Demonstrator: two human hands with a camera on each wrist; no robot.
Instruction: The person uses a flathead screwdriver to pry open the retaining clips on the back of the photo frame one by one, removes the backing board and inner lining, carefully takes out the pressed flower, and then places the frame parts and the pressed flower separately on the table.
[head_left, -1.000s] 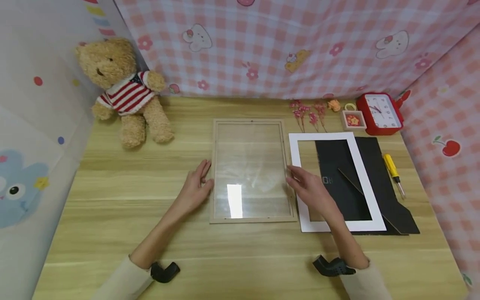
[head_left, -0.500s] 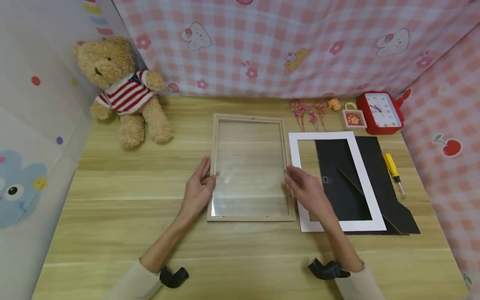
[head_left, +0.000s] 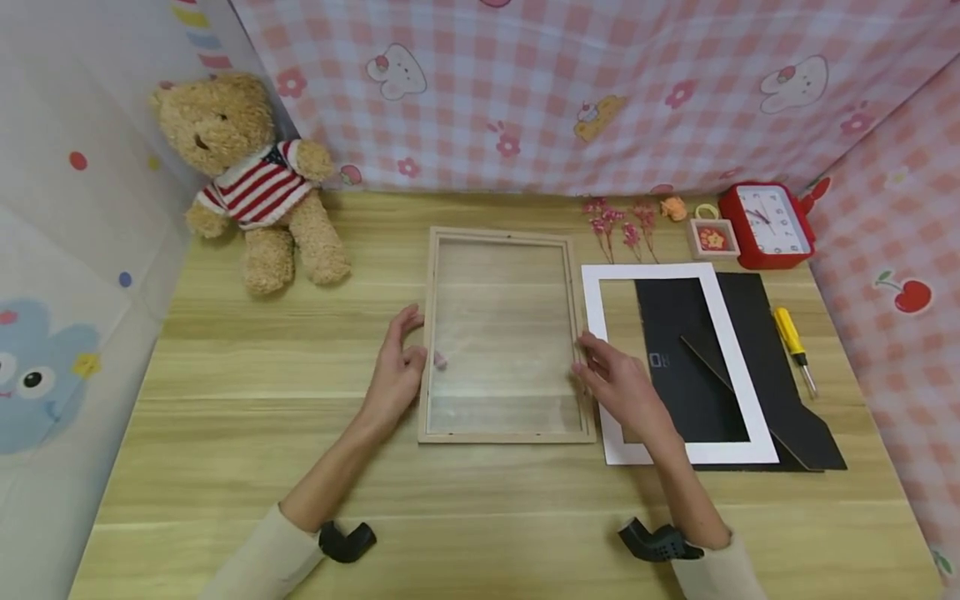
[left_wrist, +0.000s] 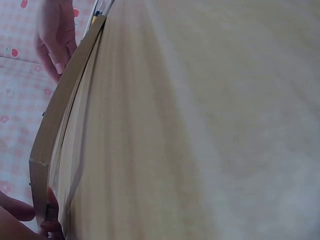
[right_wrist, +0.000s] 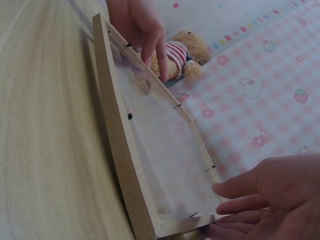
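Note:
A light wooden picture frame (head_left: pixel 507 438) with a clear pane (head_left: pixel 502 333) lies face-down or tilted slightly between my hands; its small black tabs show in the right wrist view. My left hand (head_left: pixel 393 375) grips the left side, thumb at the edge, and a fingertip (right_wrist: pixel 148 85) shows through the pane. The upper fingers of that hand stand off the wood. At the opposite side my right hand (head_left: pixel 626 387) pinches the frame, its thumb (right_wrist: pixel 237 185) on the edge and other fingers lower. The frame seems raised a little from the table; how far is unclear.
A white mat (head_left: pixel 592 317) overlaps a black backing board (head_left: pixel 750 333) on the right, with a yellow screwdriver (head_left: pixel 791 342) beyond. Dried pink flowers (head_left: pixel 607 225), a small box (head_left: pixel 712 240) and a red clock (head_left: pixel 768 223) stand behind. A teddy bear (head_left: pixel 258 183) sits back left.
The frame has tilted a little and the bright glare on its pane is gone. My left thumb has come onto the edge, and the left fingers have spread apart from it.

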